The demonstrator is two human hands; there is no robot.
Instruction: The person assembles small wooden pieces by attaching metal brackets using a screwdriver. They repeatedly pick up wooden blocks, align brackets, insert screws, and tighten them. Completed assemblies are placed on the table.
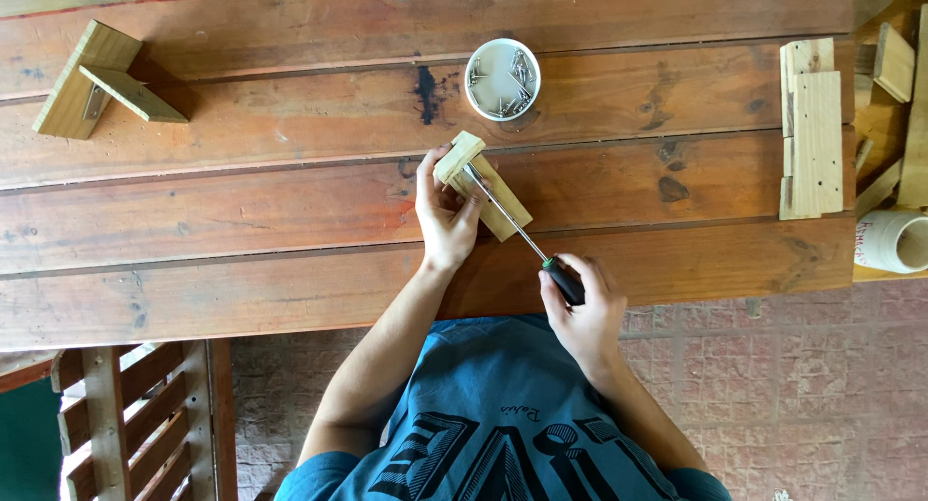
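My left hand (445, 211) grips a small assembly of two light wooden blocks (501, 203) on the brown plank table (290, 201), fingers wrapped around its upper end. My right hand (583, 312) is closed on the dark handle of a long screwdriver (517, 233). The thin metal shaft runs up and left, and its tip meets the wood between my left fingers. A white round tub of screws (503, 78) stands just beyond the blocks.
A joined pair of wooden pieces (92, 80) lies at the far left. Flat wooden offcuts (810, 129) are stacked at the right, with more scraps and a white cup (894, 240) at the right edge. A slatted wooden frame (126, 419) stands below the table's near edge.
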